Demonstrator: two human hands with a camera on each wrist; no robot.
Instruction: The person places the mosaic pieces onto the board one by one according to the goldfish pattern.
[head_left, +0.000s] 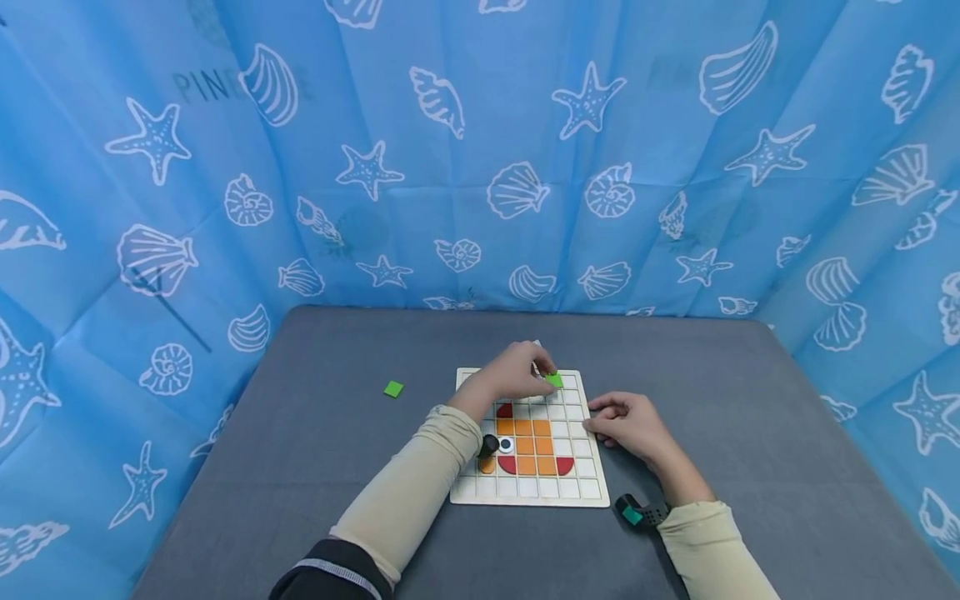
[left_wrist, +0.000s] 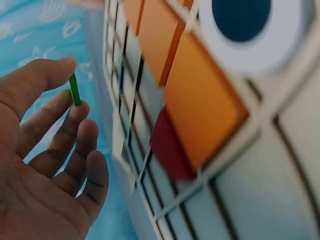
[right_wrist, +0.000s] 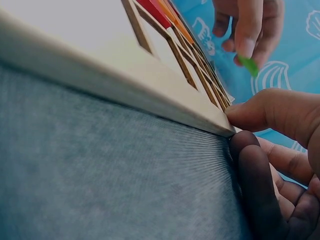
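Note:
My left hand (head_left: 517, 371) is over the far part of a white gridded puzzle board (head_left: 600, 479), pinching a thin green square tile (left_wrist: 74, 90) between thumb and fingertips. The same tile shows small under the left fingers in the right wrist view. At the board's right edge, my right hand (head_left: 626, 425) grips the rim, thumb on top and curled fingers against the side. Orange square tiles (head_left: 525, 446), dark red curved pieces (head_left: 565, 466) and a round eye piece (head_left: 506, 445) lie in the grid. My left forearm hides the board's left part.
A second green tile (head_left: 393, 389) lies alone on the grey tabletop (head_left: 315, 417), left of the board. Blue curtains (head_left: 480, 233) with white shells and starfish hang behind and beside the table. A black band (head_left: 633, 510) is on my right wrist.

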